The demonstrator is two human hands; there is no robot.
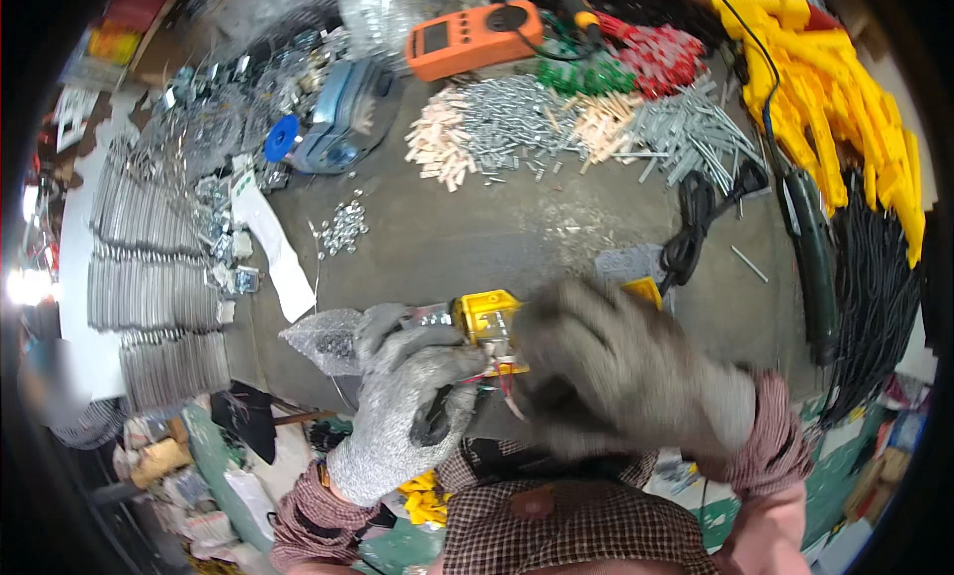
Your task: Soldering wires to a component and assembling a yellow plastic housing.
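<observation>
In front of my body is a yellow plastic tool housing [487,315] with metal parts inside and thin red wires [511,394] at its near edge. My left hand [412,401], in a grey glove, is closed around its left end. Motion smears my gloved right hand [626,366], which is over the housing's right part; its fingers cannot be made out. Beyond that hand another yellow edge [646,291] shows, and I cannot tell whether it is the same piece. A clear bubble-wrap pouch [323,341] lies beside my left fingers.
Small nuts [343,227] lie at centre left, near stacked metal rods [154,292]. At the back are an orange multimeter [472,40] and piles of metal pins [512,113]. A coiled black cable [686,237], yellow housings [825,98] and black cords [874,297] occupy the right.
</observation>
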